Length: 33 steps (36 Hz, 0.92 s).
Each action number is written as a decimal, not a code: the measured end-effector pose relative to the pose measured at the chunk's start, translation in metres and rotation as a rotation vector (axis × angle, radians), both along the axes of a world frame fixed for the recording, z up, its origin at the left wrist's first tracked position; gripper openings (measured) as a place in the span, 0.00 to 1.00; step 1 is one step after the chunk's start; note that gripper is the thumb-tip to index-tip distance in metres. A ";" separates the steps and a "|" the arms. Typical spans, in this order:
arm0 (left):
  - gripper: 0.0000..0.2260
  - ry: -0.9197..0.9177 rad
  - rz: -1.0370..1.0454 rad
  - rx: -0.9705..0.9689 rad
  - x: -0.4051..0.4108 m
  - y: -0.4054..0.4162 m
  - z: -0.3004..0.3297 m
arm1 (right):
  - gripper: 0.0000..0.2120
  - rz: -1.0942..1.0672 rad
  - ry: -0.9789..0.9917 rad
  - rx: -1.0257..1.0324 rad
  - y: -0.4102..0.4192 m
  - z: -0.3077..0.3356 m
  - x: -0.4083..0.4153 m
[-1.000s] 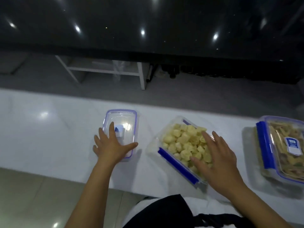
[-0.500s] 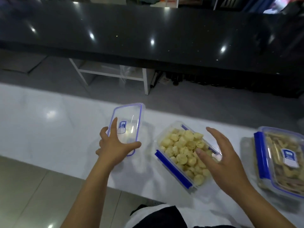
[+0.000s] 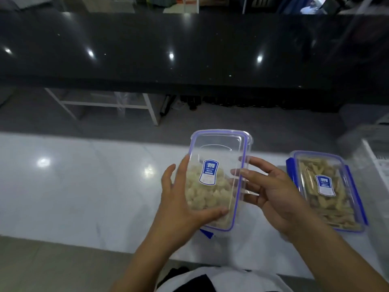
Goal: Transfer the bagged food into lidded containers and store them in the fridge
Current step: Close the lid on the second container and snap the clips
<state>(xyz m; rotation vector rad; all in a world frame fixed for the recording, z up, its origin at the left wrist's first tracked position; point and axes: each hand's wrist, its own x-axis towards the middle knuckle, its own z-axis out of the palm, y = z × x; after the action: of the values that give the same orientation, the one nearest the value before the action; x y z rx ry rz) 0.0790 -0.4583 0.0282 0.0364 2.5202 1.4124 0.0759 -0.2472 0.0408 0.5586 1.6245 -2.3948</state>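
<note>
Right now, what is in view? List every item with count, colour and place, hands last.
lid: 1, clear with blue rim and blue label, held over the open container
container: 1, clear with blue clasp, pale yellow food chunks inside, on the counter under the lid
closed container: 1, clear with blue clasps, tan food strips inside, right on the counter
counter: 1, white, glossy, near
dark counter: 1, black, far side
white frame: 1, white, on the floor under the dark counter
left hand: grips the lid's left edge
right hand: fingers at the lid's right edge
</note>
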 end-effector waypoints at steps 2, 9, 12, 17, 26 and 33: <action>0.50 -0.131 0.091 0.207 -0.008 -0.008 0.005 | 0.16 0.000 -0.009 0.007 0.018 -0.002 -0.002; 0.26 -0.432 -0.013 0.689 -0.021 -0.014 0.006 | 0.21 0.113 -0.001 0.178 0.050 -0.001 0.000; 0.23 -0.429 -0.029 0.747 -0.014 0.007 0.005 | 0.25 0.146 0.072 0.433 0.044 0.002 0.007; 0.26 -0.409 0.057 0.872 -0.004 0.038 0.005 | 0.55 0.465 0.076 0.822 0.024 0.004 0.029; 0.24 -0.435 0.021 0.910 0.005 0.035 -0.003 | 0.62 0.405 0.035 1.068 0.000 -0.012 0.037; 0.20 0.048 0.257 0.496 -0.012 -0.012 -0.033 | 0.59 0.371 -0.125 1.494 0.005 -0.028 0.034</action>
<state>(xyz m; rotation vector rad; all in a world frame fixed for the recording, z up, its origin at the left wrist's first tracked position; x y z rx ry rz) 0.0672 -0.4707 -0.0046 -0.1701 2.2040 2.1302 0.1099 -0.2419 0.0123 0.4539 2.8388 -0.5359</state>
